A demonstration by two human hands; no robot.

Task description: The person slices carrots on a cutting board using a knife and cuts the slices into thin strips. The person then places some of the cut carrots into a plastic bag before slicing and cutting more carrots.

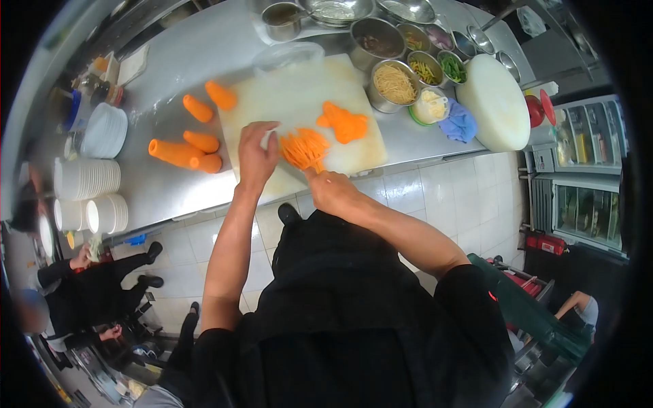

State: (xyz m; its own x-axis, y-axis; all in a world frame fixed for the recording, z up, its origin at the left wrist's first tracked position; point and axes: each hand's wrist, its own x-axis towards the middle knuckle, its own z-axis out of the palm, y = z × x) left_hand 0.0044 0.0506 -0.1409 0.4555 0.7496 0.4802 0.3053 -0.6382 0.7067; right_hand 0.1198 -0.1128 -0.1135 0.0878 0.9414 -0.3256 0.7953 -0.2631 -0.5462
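My left hand (pixel 258 151) is beside the pile of cut carrot strips (pixel 304 147) on the white cutting board (pixel 292 102). Its fingers are bent and the thumb stands apart, with no object visible between them. At the board's near edge my right hand (pixel 333 193) is closed in a fist, right against the near end of the strips. What it grips is hidden by the fingers and the carrot. Thin carrot slices (pixel 345 123) lie overlapping to the right of the strips. Left of the board are several peeled whole carrots (pixel 173 153), two more (pixel 198 109) farther back.
A clear container (pixel 289 58) stands at the board's back edge. Metal pots, including one of pale shreds (pixel 394 85), line the right, near a blue cloth (pixel 459 122) and a thick white round block (pixel 493 102). Stacked bowls (pixel 87 178) stand left. A co-worker (pixel 88 292) is at lower left.
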